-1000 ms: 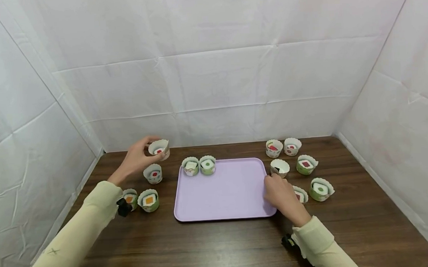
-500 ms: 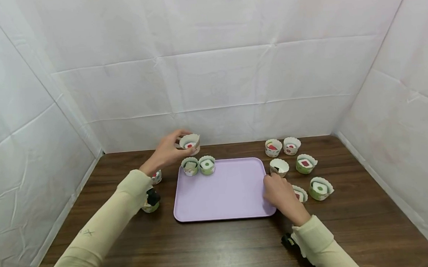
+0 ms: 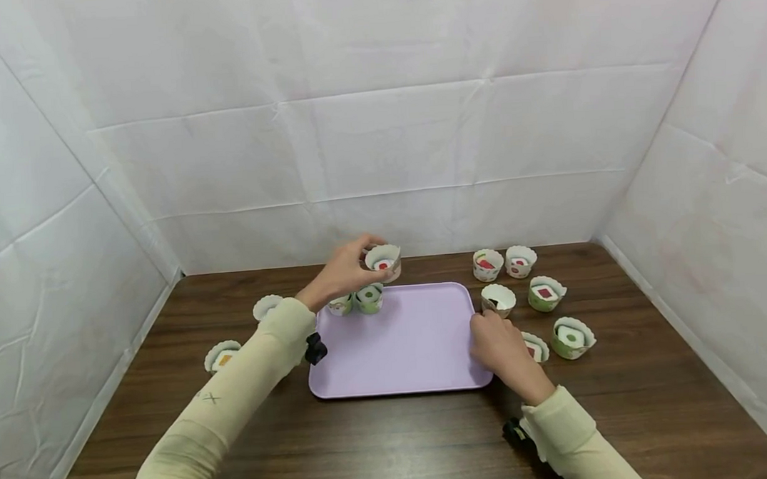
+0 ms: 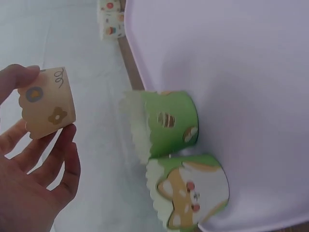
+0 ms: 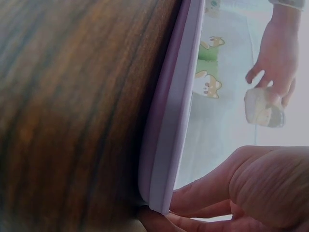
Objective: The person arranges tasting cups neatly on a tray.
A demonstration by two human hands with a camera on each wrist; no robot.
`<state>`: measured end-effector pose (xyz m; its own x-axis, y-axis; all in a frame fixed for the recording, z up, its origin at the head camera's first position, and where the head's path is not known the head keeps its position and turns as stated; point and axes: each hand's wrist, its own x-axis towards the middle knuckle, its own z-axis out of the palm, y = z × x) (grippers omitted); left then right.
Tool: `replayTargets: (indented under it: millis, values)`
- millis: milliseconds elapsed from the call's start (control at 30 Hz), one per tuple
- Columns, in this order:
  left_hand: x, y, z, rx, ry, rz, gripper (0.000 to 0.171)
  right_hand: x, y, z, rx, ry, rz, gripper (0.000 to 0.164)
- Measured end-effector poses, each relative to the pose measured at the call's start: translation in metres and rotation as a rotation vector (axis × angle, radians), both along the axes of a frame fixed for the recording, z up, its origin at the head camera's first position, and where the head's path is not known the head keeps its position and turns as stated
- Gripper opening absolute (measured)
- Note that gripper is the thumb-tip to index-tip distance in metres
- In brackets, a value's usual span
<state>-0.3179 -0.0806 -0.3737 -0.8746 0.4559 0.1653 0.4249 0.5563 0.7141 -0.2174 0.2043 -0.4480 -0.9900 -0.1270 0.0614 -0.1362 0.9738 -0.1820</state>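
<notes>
My left hand [image 3: 349, 271] holds a paper baking cup [image 3: 384, 262] in the air over the back left of the lilac tray [image 3: 401, 353]. Something white with a red centre lies in this cup; its tan printed side [image 4: 50, 104] shows between thumb and fingers in the left wrist view. Two green paper cups stand side by side at the tray's back left corner, one printed with a dog face [image 4: 193, 193]. At the tray's right edge, my right hand [image 3: 500, 345] pinches the rim, thumb above and fingers partly hidden below.
Right of the tray stand several filled paper cups, among them a green one [image 3: 573, 337] and a white one [image 3: 521, 260]. More cups, one with an orange square [image 3: 223, 357], stand at the left, partly behind my sleeve. A white sheet [image 3: 379, 147] hangs behind the wooden table [image 3: 392, 446].
My left hand has carried the paper cup rightward from the table's left side to above the tray's back left. My right hand stays at the tray's edge.
</notes>
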Motion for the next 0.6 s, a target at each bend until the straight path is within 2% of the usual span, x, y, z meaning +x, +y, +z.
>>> replayTargets:
  millis: [267, 433, 600]
  values:
    - [-0.006, 0.021, -0.014, -0.146, 0.050, -0.020, 0.055, 0.002, -0.001, 0.001, -0.002, 0.009, 0.005, 0.008]
    - [-0.010, 0.029, -0.023, -0.201, 0.068, -0.029, 0.054, 0.002, -0.002, 0.001, 0.005, 0.016, 0.004, 0.009]
    - [-0.012, 0.032, -0.026, -0.239, 0.067, -0.033, 0.054, 0.002, -0.002, 0.001, 0.007, 0.020, 0.005, 0.009]
